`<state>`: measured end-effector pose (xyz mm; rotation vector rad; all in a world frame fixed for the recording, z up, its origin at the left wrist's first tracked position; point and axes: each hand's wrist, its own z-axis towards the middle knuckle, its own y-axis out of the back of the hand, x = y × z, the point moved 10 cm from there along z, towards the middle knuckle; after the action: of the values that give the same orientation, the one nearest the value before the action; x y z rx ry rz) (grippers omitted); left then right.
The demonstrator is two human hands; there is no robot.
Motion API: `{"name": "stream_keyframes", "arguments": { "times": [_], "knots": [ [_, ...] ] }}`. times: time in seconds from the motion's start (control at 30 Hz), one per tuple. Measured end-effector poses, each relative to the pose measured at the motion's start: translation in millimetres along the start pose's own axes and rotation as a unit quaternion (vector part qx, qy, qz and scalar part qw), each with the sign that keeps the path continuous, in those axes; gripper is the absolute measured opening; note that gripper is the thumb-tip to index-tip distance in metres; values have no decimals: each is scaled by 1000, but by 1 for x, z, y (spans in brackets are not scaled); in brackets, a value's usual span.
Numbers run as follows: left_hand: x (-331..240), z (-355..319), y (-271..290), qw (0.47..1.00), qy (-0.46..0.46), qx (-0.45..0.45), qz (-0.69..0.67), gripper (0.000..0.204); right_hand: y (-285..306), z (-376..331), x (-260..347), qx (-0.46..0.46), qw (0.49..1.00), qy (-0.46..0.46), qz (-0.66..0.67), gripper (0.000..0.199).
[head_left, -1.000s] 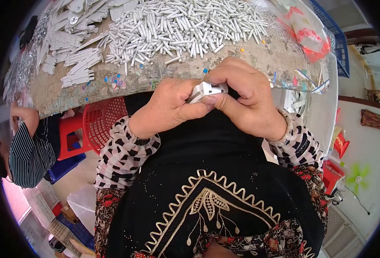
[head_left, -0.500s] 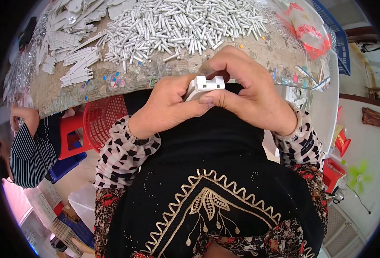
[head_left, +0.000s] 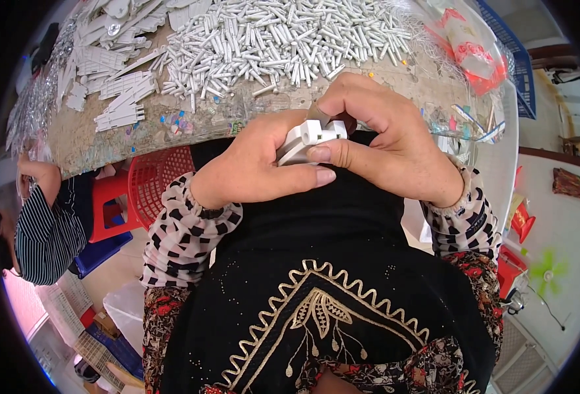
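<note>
Between my two hands, just off the table's front edge, is a white plastic part [head_left: 312, 136] with a notched end and small square holes. My left hand [head_left: 254, 161] wraps its left side, fingers behind and thumb stretched out below it. My right hand [head_left: 385, 134] grips the other side, the thumb pressing on the notched end and the forefinger curled over behind. The part is tilted, its lower left edge showing past my right thumb. Its far side is hidden by my fingers.
A large heap of short white rods [head_left: 277, 46] covers the table [head_left: 178, 134]. Flat white plastic pieces [head_left: 122, 98] lie left of it. A red-and-clear plastic bag [head_left: 475, 56] sits at the right. Left of me are a red basket [head_left: 162, 180] and a person in a striped shirt [head_left: 50, 230].
The white part has turned and tilted in my hands, so more of its side shows. My left thumb has come away from my right thumb and lies lower.
</note>
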<state>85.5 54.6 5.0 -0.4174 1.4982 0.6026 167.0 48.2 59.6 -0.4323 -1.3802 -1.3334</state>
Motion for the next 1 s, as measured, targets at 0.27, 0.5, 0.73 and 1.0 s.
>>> {"name": "stream_keyframes", "arguments": {
  "times": [0.27,0.5,0.73,1.0],
  "knots": [
    [-4,2,0,999,-14,18,32,30,2,3,8,2,998,56,-31,23],
    [14,0,-2,997,70,-8,14,24,-3,2,-12,-6,1000,12,8,21],
    [19,-2,-4,997,64,-1,31,22,-7,1,-20,24,999,-19,40,19],
    [21,-1,-7,997,74,26,-2,24,-10,3,-25,43,998,-19,45,19]
  ]
}}
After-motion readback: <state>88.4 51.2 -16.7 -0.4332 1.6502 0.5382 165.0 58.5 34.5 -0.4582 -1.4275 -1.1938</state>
